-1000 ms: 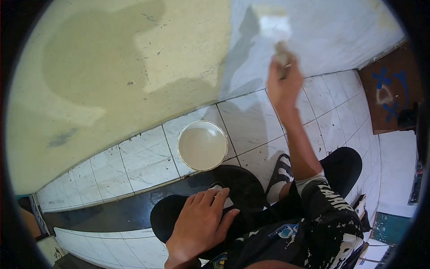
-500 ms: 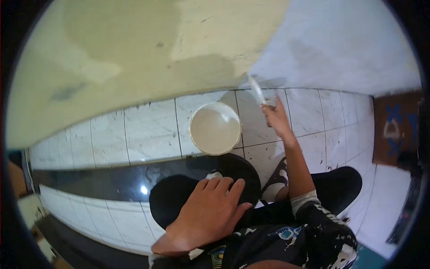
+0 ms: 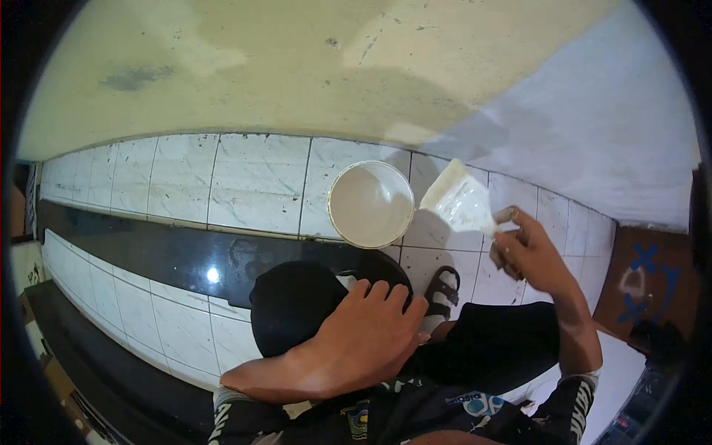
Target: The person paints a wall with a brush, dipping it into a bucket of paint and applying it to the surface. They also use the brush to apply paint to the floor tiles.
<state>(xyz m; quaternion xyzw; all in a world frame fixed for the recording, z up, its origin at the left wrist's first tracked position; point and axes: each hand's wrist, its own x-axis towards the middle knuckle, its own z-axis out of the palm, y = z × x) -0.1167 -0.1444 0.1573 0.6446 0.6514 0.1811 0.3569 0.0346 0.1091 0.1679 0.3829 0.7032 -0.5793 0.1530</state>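
Note:
Pinched by its narrow end in my right hand (image 3: 523, 248) is a flat, wide-bladed putty scraper (image 3: 461, 202), its face smeared with wet white paste. The blade hangs over the floor tiles, just right of a round white bucket (image 3: 371, 231). Inside the bucket a pale off-white material shows. My left hand (image 3: 374, 315) lies over my bent knee in black trousers, fingers apart and slightly curved, holding nothing.
Ahead stands a wall, yellowish with scuffs (image 3: 259, 81) on the left and coated whitish (image 3: 578, 111) on the right. White tiles (image 3: 256, 182) meet a dark glossy step edge (image 3: 156, 241). A brown panel with blue marks (image 3: 638, 278) stands at right.
My right hand has drawn the scraper back from the wall toward me and turned its broad face up. My left hand stays on the knee. The view has shifted slightly.

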